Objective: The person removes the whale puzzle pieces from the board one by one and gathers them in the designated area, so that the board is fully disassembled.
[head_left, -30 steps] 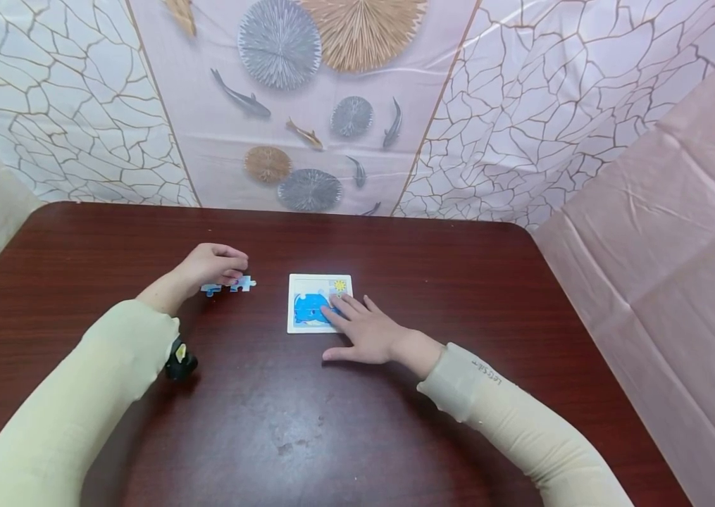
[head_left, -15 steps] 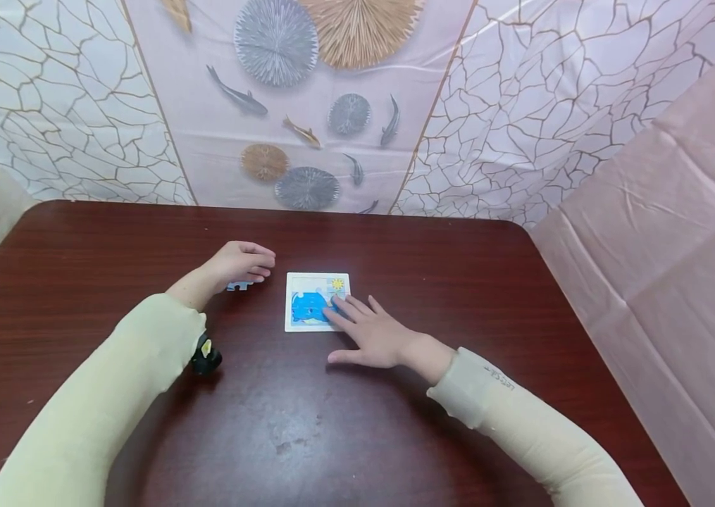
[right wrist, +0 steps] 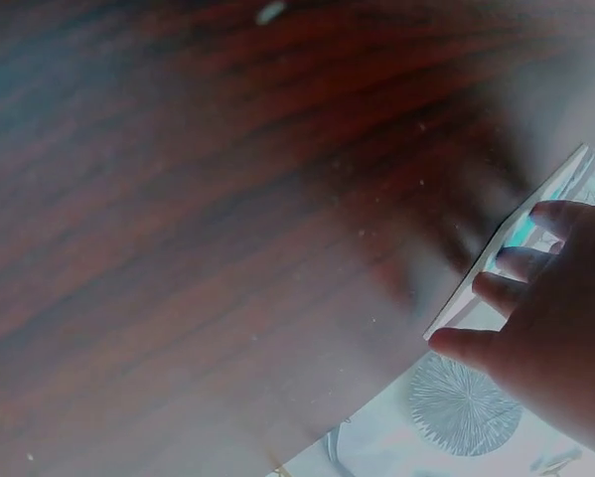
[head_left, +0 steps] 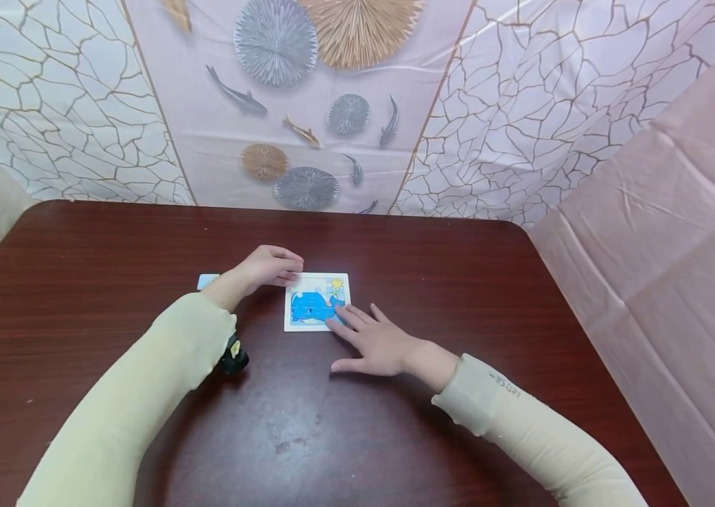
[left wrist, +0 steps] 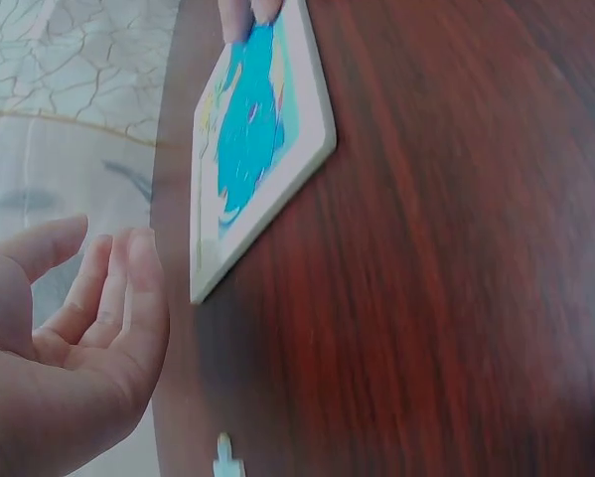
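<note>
A small whale jigsaw puzzle [head_left: 309, 308] in a white frame lies on the dark wooden table, with a yellow sun in its upper right. My left hand [head_left: 266, 267] is over the frame's upper left corner. Seen from the left wrist, its fingers curve loosely, the thumb stands apart from them, and no piece shows between. My right hand [head_left: 382, 348] spreads its fingers, their tips resting on the puzzle's lower right part. A pale blue puzzle piece [head_left: 208, 281] lies left of my left wrist. Part of a piece [left wrist: 227, 463] shows at the bottom of the left wrist view.
A black device [head_left: 233, 358] is strapped at my left wrist, low over the table. The brown table [head_left: 433, 267] reaches back to a patterned curtain [head_left: 306, 141], and a pink cloth [head_left: 649, 246] hangs along its right side.
My left hand has moved right, from over the loose pieces to the puzzle's upper left corner. My right hand has slid slightly down and right, uncovering more of the whale's tail.
</note>
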